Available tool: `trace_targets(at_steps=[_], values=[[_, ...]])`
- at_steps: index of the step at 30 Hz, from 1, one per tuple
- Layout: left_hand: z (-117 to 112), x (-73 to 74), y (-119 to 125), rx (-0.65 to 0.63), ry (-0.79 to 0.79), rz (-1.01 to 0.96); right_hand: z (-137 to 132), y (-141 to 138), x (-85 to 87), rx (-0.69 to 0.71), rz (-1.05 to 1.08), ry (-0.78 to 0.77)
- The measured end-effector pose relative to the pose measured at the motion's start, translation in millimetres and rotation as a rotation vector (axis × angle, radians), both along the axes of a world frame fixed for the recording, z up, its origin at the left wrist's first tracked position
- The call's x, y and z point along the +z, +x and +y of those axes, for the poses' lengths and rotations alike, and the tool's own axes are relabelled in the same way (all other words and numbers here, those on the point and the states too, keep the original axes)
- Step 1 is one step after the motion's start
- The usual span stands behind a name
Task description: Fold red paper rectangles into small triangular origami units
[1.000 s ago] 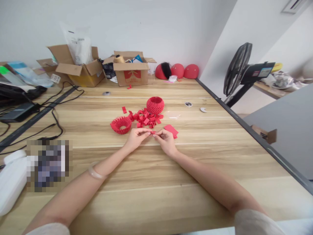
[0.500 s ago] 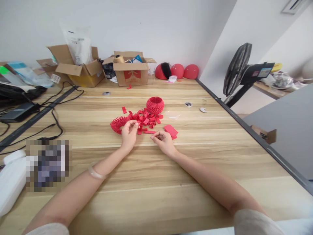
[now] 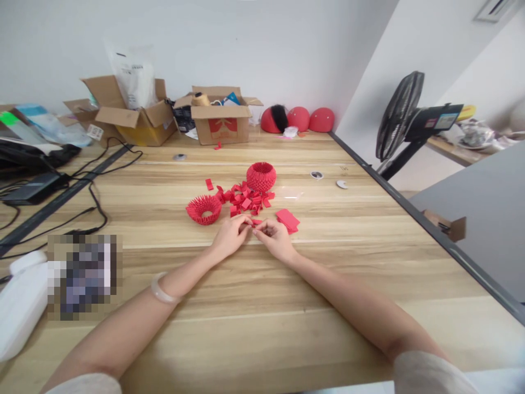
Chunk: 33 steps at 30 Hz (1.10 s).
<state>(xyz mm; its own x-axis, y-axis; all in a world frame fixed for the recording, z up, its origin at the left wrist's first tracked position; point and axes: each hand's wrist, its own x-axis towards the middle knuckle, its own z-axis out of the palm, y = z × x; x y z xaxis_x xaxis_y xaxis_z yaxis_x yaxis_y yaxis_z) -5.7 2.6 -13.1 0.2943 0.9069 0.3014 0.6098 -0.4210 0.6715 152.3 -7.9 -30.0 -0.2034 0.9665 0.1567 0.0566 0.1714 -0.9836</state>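
Note:
My left hand (image 3: 232,236) and my right hand (image 3: 275,238) meet fingertip to fingertip over the wooden table (image 3: 262,306), both pinching a small red paper piece (image 3: 256,222). Just beyond them lies a heap of folded red paper pieces (image 3: 245,199). A spiky red paper ring (image 3: 203,209) sits to the left of the heap. A rounded red paper bowl (image 3: 261,175) stands behind it. A small stack of flat red paper sheets (image 3: 287,219) lies right of my right hand.
Two open cardboard boxes (image 3: 221,120) (image 3: 123,112) and three red domes (image 3: 297,119) stand along the back wall. Black cables (image 3: 88,186) and devices fill the left side. A white object (image 3: 20,306) lies at the near left. A black fan (image 3: 400,117) stands beyond the table's right edge.
My left hand reached out to the spiky ring and the heap, then came back to join my right hand over the small red piece.

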Motion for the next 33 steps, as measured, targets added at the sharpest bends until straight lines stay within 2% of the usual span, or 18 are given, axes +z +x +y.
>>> trace_targets(at_steps=[4,7,9,12,15,18,21,24,29,33], values=[[0.5,0.8,-0.1,-0.043,-0.029,0.024,1.6,0.9,-3.2,-0.010,-0.016,0.034],[0.5,-0.3,-0.1,-0.075,-0.030,0.042,3.7,1.9,-5.8,-0.076,-0.084,0.145],[0.5,-1.6,-0.3,-0.088,-0.018,0.076,3.7,1.9,-6.2,-0.101,-0.215,0.259],[0.4,-3.0,-0.5,-0.087,-0.011,0.110,0.0,0.1,-3.0,-0.034,-0.539,0.365],[-0.7,-1.8,0.2,-0.078,0.000,0.120,-5.3,-1.2,3.7,0.040,-0.794,0.383],[-2.8,0.6,1.6,-0.065,-0.004,0.109,-7.2,0.7,8.7,0.022,-0.889,0.348],[-3.9,0.9,2.2,-0.030,-0.032,0.010,-4.2,4.0,7.3,-0.026,-0.812,0.352],[-2.1,-2.4,1.4,0.023,-0.086,-0.182,0.8,6.0,1.9,-0.059,-0.561,0.376],[5.3,-8.5,-0.1,0.112,-0.153,-0.513,6.1,6.5,-4.8,-0.198,-0.243,0.291],[7.9,-8.5,0.8,0.144,-0.155,-0.623,5.1,6.8,-4.2,-0.191,-0.081,0.275]])
